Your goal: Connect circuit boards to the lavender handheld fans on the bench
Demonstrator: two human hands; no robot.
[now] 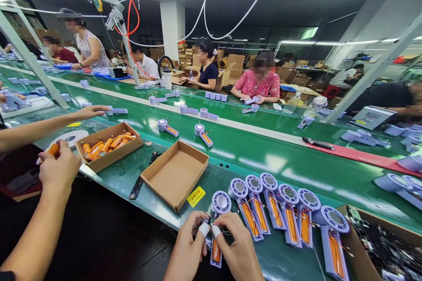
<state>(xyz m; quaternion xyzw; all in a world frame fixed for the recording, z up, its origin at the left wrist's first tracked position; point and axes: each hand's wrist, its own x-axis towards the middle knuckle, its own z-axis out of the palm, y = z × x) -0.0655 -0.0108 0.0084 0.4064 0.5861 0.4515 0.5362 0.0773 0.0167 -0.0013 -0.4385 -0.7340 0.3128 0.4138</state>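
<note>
At the bottom centre, my left hand (189,246) and my right hand (235,246) meet over a lavender fan unit (221,202) with an orange battery in its open handle. White covers wrap both thumbs. My left fingers are pinched on a small dark part, perhaps a circuit board, whose shape is mostly hidden. The right thumb and finger close on something too small to make out, near the thin wires. Right of my hands stand several similar fan units (253,221), their orange batteries and red wires exposed.
An empty cardboard tray (176,175) lies ahead. At left, another person's hand (59,164) holds an orange battery beside a battery box (110,164). A box of circuit boards (389,246) sits right. The green conveyor (250,145) carries fan units; people sit beyond it.
</note>
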